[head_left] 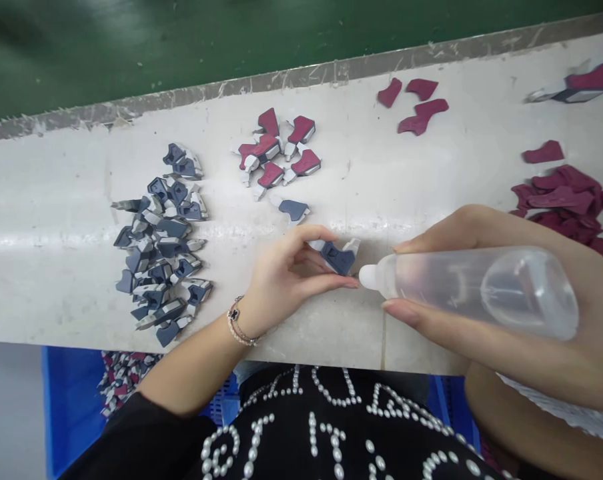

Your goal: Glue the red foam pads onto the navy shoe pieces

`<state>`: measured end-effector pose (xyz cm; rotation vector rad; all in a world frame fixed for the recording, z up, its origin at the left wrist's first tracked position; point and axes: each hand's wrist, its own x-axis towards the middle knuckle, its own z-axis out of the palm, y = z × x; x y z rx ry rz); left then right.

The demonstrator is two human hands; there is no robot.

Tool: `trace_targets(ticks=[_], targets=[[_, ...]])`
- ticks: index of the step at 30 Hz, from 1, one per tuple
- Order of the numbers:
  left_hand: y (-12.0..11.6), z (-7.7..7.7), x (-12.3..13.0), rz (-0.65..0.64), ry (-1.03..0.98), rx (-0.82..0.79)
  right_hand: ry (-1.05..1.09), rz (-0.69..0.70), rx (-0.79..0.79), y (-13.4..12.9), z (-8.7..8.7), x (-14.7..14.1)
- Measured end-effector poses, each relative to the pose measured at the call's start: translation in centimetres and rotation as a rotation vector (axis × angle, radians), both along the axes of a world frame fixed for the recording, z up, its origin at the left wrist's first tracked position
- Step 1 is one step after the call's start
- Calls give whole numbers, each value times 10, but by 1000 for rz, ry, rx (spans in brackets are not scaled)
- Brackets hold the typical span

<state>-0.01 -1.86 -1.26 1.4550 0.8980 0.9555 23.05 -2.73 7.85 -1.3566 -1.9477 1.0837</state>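
fingers of the left hand pinch a grey part over the worktop; the right hand wraps round a clear bottle, nozzle near the part. gentle squeezing seems wise.

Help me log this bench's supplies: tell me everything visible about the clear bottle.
The clear bottle looks like translucent plastic: smooth, roughly cylindrical, with a white tip and rounded base. The right grip holds it on its side above the table, tip pointing at the grey part in the left grip; whether they touch is unclear. Its fill level can't be told.
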Motion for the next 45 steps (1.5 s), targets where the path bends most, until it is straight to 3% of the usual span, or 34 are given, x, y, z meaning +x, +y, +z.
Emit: trace_targets(ticks=[15,29,45], targets=[[2,5,2,-30,83,86,-78,-125,46,-1,1,7],[4,11,3,-106,66,-73,-43,-91,52,0,-1,5],[0,5,4,-184,-4,-105,-32,-101,49,-1,1,-1]])
